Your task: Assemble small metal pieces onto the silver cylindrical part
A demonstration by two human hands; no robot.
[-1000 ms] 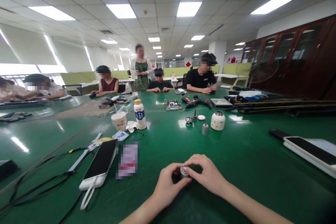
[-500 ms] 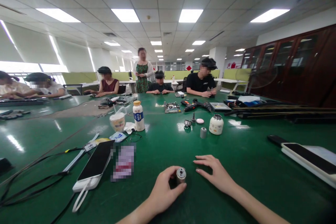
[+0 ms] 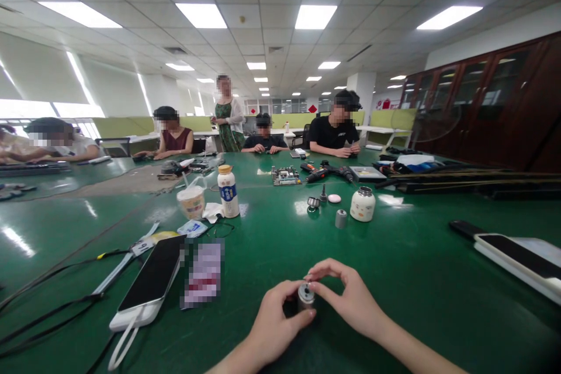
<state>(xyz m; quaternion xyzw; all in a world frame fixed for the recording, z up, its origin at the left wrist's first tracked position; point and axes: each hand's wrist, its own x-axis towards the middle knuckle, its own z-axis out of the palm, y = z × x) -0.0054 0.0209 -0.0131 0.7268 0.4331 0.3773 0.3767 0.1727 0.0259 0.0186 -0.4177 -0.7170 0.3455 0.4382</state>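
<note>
A small electric motor [image 3: 306,299], a grey metal cylinder with a dark spot at the centre of its top face, stands upright at the table's near middle. My left hand [image 3: 277,314] is wrapped round its side, fingers behind and thumb in front. From the right, my right hand [image 3: 350,297] brings its thumb and forefinger together at the motor's upper rim; whether anything tiny sits between those tips is hidden. A similar grey cylinder [image 3: 340,219] stands farther off, beside a white jar [image 3: 362,204] with a face drawn on it.
On the left lie a phone on a white power bank [image 3: 151,274], lanyards and a purple packet [image 3: 204,274]. A bottle [image 3: 228,191] and a cup [image 3: 191,201] stand behind. Farther back are a circuit board [image 3: 286,175] and a power drill [image 3: 326,172]. Several people sit around the green table [image 3: 263,245].
My right hand has moved left to the motor's top, and its spread thumb and forefinger have closed there. My left hand keeps its hold. The view has shifted slightly.
</note>
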